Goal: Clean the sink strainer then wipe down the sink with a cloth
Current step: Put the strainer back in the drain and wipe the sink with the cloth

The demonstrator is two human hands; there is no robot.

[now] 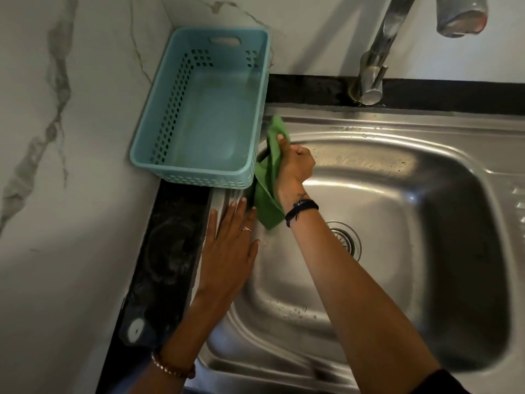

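A stainless steel sink [397, 200] fills the right half of the view. Its round strainer [345, 238] sits in the drain at the basin's middle, partly hidden by my right forearm. My right hand [295, 166] is shut on a green cloth [268, 191] and presses it against the basin's upper left corner, under the rim. The cloth hangs down past my wrist. My left hand [230, 251] lies flat, fingers spread, on the sink's left rim, holding nothing.
An empty light blue plastic basket [159, 155] stands on the counter at the sink's upper left corner, touching the rim. A chrome tap [369, 81] rises behind the sink. A black counter strip [164, 265] and marble wall lie to the left.
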